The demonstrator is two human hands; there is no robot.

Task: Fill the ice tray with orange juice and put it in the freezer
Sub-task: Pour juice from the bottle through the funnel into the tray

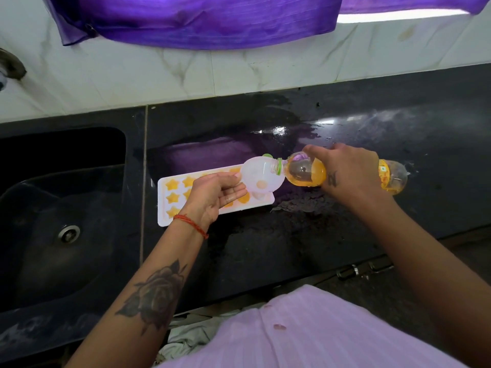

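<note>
Head view: a white ice tray (162,208) with star-shaped pockets lies flat on the dark, wet bench (292,235), just right of the sink (61,208). The right hand (348,170) wraps its grip round a clear juice bottle (308,172), held nearly level with its neck pointing left. The bottle's mouth sits inside a pale plastic funnel (261,176) whose spout stands over a pocket at the tray's right end. The left hand (215,197) steadies the funnel, fingers lightly pinching its rim from the left; how firm that grip is I cannot tell. Orange juice pools in the lower side of the tilted bottle, which looks well under half full.

As to progress: the star pockets that show at the tray's left end are already orange, and more orange shows beside the funnel, so most of the filling seems done. The left hand and funnel hide the middle and right pockets, so I cannot say how many remain. Judging from this, the pour is on one of the last pockets. What is left: finish pouring, set bottle and funnel down, then carry the full tray level to the freezer, which is not in view.
</note>
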